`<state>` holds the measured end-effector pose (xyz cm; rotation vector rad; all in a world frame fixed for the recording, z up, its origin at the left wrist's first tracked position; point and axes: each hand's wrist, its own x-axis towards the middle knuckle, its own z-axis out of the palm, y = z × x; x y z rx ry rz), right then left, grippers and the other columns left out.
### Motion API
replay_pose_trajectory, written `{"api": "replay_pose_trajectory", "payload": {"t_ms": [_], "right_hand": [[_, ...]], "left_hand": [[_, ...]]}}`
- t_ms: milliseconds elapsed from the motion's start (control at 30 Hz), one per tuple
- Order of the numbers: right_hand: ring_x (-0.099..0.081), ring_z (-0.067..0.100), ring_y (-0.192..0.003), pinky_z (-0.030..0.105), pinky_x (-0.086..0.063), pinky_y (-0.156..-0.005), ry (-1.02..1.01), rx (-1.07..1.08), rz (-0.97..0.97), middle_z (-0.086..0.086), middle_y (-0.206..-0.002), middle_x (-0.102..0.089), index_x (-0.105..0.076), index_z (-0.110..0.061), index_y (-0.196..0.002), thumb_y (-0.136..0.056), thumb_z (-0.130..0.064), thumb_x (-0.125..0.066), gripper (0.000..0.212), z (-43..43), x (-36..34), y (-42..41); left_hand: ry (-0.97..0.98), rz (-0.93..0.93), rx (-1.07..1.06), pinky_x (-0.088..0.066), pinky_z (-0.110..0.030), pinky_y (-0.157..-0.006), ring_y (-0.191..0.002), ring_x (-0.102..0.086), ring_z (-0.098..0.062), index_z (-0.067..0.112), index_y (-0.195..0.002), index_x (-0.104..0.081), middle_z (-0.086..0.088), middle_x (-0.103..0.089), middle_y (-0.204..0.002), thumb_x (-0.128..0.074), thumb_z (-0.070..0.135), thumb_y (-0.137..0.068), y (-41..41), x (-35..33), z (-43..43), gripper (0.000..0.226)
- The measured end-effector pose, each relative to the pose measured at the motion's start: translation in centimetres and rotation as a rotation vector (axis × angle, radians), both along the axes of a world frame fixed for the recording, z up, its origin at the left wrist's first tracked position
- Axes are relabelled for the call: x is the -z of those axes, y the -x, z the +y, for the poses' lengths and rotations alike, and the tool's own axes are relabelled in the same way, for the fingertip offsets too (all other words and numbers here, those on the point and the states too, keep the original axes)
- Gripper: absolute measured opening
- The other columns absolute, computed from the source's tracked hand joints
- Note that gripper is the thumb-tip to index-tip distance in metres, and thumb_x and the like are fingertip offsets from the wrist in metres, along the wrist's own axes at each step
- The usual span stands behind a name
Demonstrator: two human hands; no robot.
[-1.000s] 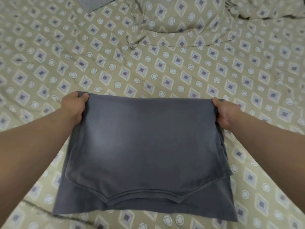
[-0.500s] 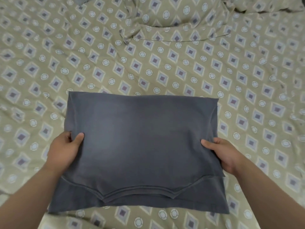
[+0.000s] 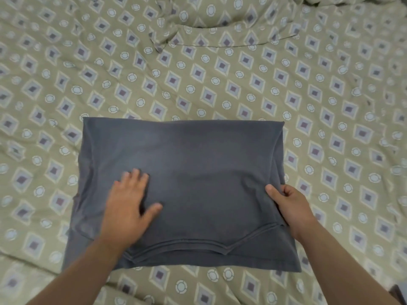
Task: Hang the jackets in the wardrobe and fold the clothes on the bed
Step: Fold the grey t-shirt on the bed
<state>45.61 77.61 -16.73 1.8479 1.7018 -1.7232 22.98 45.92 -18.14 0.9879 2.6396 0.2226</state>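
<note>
a folded grey garment lies flat on the bed sheet, in the middle of the view and a little toward 6 o'clock. it makes a wide rectangle, with its folded edge at the 12 o'clock side and a curved hem near the 6 o'clock side, where one more layer shows below the hem. the left hand rests palm down on the garment, at about 7 o'clock from the centre of the cloth. its fingers are straight and slightly spread, they point to 12 o'clock, and the thumb stands out toward 3 o'clock; the fingertips look a little blurred. the right hand holds the edge of the garment at about 4 o'clock. its thumb lies on top of the cloth and the other fingers are curled around the edge, mostly hidden under it. the sheet is olive with a pattern of diamonds and circles, and it is wrinkled, with a raised crease at 12 o'clock.
</note>
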Motion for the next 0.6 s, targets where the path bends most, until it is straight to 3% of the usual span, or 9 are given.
{"api": "replay_pose_trajectory", "payload": {"t_ms": [67, 133, 200, 233, 300, 333, 400, 500, 600], "right_hand": [[-0.073, 0.029, -0.097, 0.045, -0.057, -0.087, 0.332, 0.086, 0.154, 0.007, -0.104, -0.076, -0.068, -0.011, -0.111, -0.080, -0.031, -0.079, 0.039, -0.1, -0.4, -0.9], [-0.071, 0.032, -0.103, 0.044, -0.059, -0.087, 0.529, 0.117, 0.227, 0.013, -0.113, -0.073, -0.066, -0.006, -0.118, -0.076, -0.017, -0.078, 0.045, -0.3, -0.5, -1.6], [-0.072, 0.029, -0.093, 0.035, -0.062, -0.077, 0.600, 0.224, 0.222, 0.013, -0.107, -0.074, -0.066, -0.005, -0.113, -0.072, -0.009, -0.076, 0.042, 0.1, -0.3, -2.2], [-0.072, 0.025, -0.078, 0.028, -0.062, -0.063, 0.630, 0.299, 0.221, 0.013, -0.096, -0.074, -0.065, -0.005, -0.107, -0.071, -0.006, -0.074, 0.037, 0.5, -0.3, -2.5], [-0.063, 0.015, -0.052, 0.018, -0.050, -0.038, 0.629, 0.361, 0.215, 0.008, -0.075, -0.069, -0.063, -0.006, -0.097, -0.076, -0.002, -0.071, 0.022, 1.4, -0.3, -3.0], [-0.066, 0.015, -0.053, 0.018, -0.049, -0.039, 0.593, 0.316, 0.192, 0.008, -0.073, -0.070, -0.063, -0.005, -0.096, -0.081, -0.002, -0.071, 0.017, 1.6, -0.1, -3.4], [-0.074, 0.019, -0.073, 0.025, -0.058, -0.056, 0.457, 0.151, 0.113, 0.008, -0.088, -0.077, -0.067, -0.005, -0.101, -0.083, -0.009, -0.075, 0.020, 1.4, 0.4, -3.8], [-0.074, 0.021, -0.088, 0.031, -0.060, -0.067, 0.318, 0.111, 0.103, 0.009, -0.099, -0.076, -0.068, -0.005, -0.105, -0.082, -0.014, -0.079, 0.027, 0.5, 0.9, -4.4], [-0.074, 0.020, -0.087, 0.029, -0.060, -0.068, 0.290, 0.157, 0.158, 0.009, -0.101, -0.076, -0.067, -0.004, -0.107, -0.082, -0.013, -0.079, 0.029, -0.2, 0.8, -4.7]], "left_hand": [[0.146, -0.097, 0.062, -0.007, -0.043, -0.120, -0.148, -0.022, -0.032, 0.006, -0.152, -0.031, -0.016, -0.028, -0.159, -0.036, 0.088, -0.067, -2.0, 1.0, 0.4, 0.118], [0.200, -0.076, 0.082, 0.003, -0.036, -0.120, -0.148, -0.017, -0.029, 0.006, -0.154, -0.025, -0.016, -0.026, -0.159, -0.043, 0.090, -0.055, -2.4, 1.6, 0.5, 0.131], [0.215, -0.079, 0.102, 0.004, -0.034, -0.120, -0.146, -0.018, -0.029, 0.004, -0.153, -0.025, -0.019, -0.028, -0.158, -0.045, 0.090, -0.052, -1.9, 1.6, 0.0, 0.134], [0.221, -0.080, 0.125, 0.002, -0.035, -0.121, -0.146, -0.019, -0.030, 0.003, -0.152, -0.025, -0.020, -0.028, -0.158, -0.045, 0.090, -0.054, -1.7, 1.6, -0.3, 0.133], [0.161, -0.076, 0.170, -0.003, -0.039, -0.121, -0.148, -0.018, -0.030, 0.002, -0.152, -0.025, -0.020, -0.025, -0.159, -0.038, 0.087, -0.070, -1.5, 1.6, -0.8, 0.119], [0.104, -0.069, 0.170, -0.005, -0.041, -0.121, -0.148, -0.017, -0.029, 0.001, -0.152, -0.026, -0.020, -0.024, -0.159, -0.030, 0.083, -0.081, -1.6, 1.6, -0.9, 0.109], [0.030, -0.044, 0.128, -0.009, -0.044, -0.120, -0.148, -0.019, -0.032, 0.000, -0.152, -0.029, -0.021, -0.024, -0.159, -0.022, 0.076, -0.089, -1.9, 1.5, -0.8, 0.099], [0.011, -0.008, 0.191, -0.011, -0.049, -0.120, -0.145, -0.025, -0.039, 0.001, -0.149, -0.034, -0.025, -0.027, -0.157, -0.049, 0.071, -0.074, -3.2, 1.2, -0.7, 0.104], [0.061, -0.042, 0.427, -0.012, -0.050, -0.121, -0.143, -0.030, -0.037, 0.006, -0.145, -0.041, -0.020, -0.033, -0.155, -0.058, 0.070, -0.064, -5.5, 1.0, -1.7, 0.105]]}}
